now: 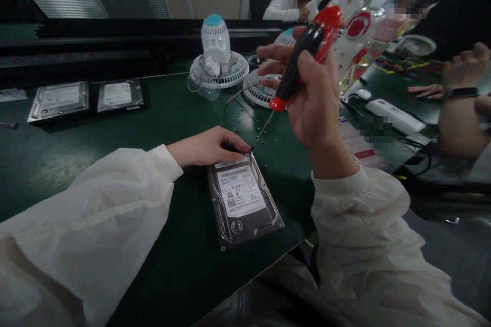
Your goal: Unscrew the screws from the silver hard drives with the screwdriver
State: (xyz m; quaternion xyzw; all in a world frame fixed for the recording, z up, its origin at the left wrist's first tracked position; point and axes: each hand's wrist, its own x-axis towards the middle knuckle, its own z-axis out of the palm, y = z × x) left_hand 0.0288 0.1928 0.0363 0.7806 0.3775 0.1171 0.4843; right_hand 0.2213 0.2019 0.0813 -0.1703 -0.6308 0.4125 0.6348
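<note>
Green table (164, 112), three hard drives (242, 191), right hand (312, 99) holding one screwdriver (297, 64)

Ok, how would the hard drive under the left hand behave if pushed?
The hard drive looks rigid and probably fairly heavy, given its metal-looking casing. Lying flat, it seems unlikely to roll or tip, but might slide on the glossy tabletop.

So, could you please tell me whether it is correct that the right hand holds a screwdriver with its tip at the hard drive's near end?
Not quite: the right hand does hold a screwdriver, but the head view shows its tip at the far end of the hard drive, beside the left hand.
</note>
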